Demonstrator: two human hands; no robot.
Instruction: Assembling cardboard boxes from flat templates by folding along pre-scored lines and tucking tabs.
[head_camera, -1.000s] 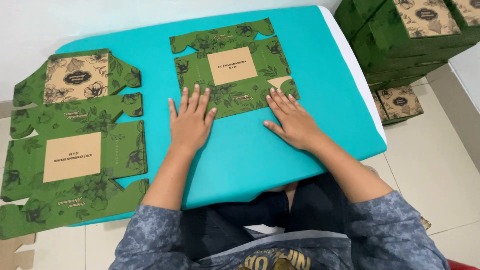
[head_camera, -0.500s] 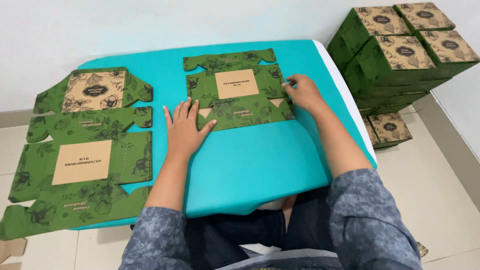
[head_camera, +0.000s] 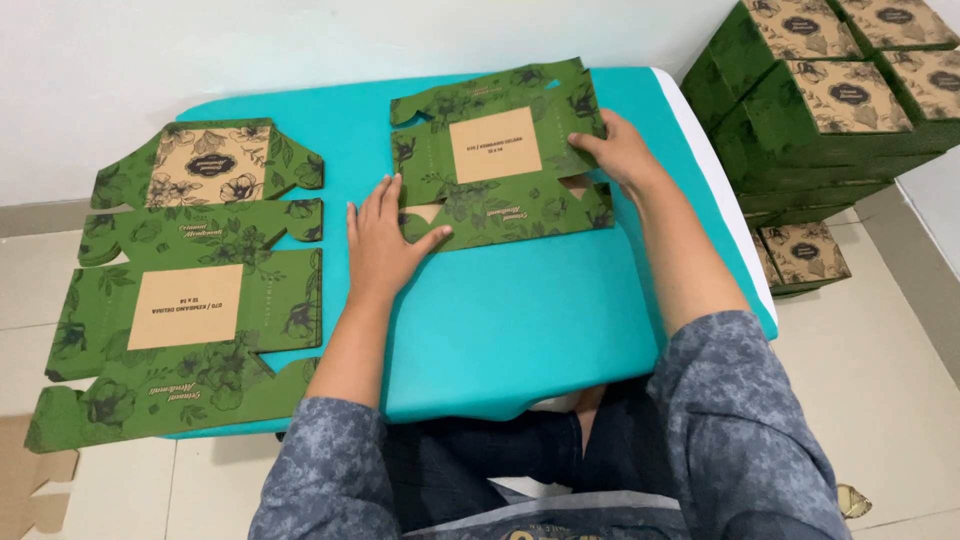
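The flat green floral carton blank (head_camera: 497, 160) lies on the turquoise table (head_camera: 520, 320), its near flap under the left hand's (head_camera: 380, 245) spread fingers. The right hand (head_camera: 620, 150) pinches its right edge, fingers narrow. It looks light, stiff and creasable, best held by flap edges. More unfolded blanks (head_camera: 190, 290) lie left; finished green boxes (head_camera: 830, 90) stack right.

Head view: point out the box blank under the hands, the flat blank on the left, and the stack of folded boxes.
box blank (head_camera: 495, 145), head view, on its tan centre panel.
flat blank (head_camera: 185, 305), head view, on its tan lower panel.
stack of folded boxes (head_camera: 850, 95), head view, on a tan lid.
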